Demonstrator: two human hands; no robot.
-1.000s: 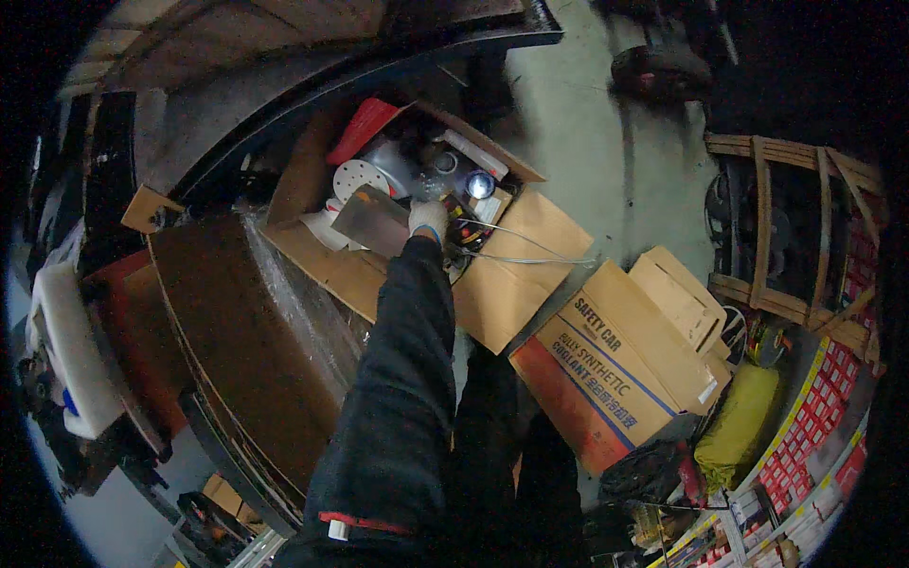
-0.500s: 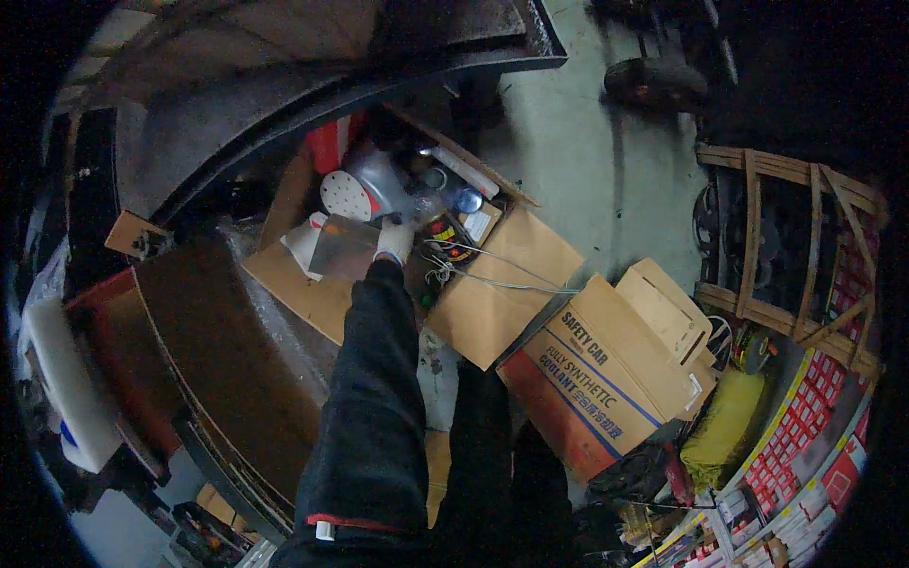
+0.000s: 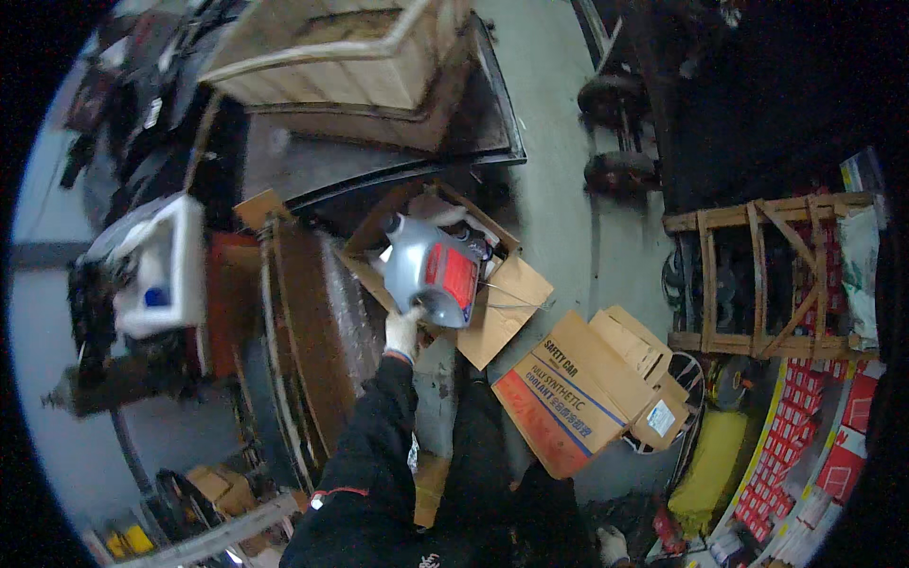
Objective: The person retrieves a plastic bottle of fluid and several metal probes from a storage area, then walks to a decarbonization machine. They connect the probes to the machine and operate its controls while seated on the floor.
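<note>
Though mostly grey, red-labelled jug (image 3: 431, 272)

Storeroom or workshop: stacked red boxes (image 3: 781, 426) at 4 o'clock, brown carton (image 3: 568, 393) also near 4, closer to centre; slatted wooden crate (image 3: 748, 343) at 3, dark wheels (image 3: 620, 172) on plain grey floor (image 3: 554, 189) at 2, big pale bin (image 3: 379, 80) at 11.

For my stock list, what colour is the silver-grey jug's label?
The label is mostly red; head view.
</note>
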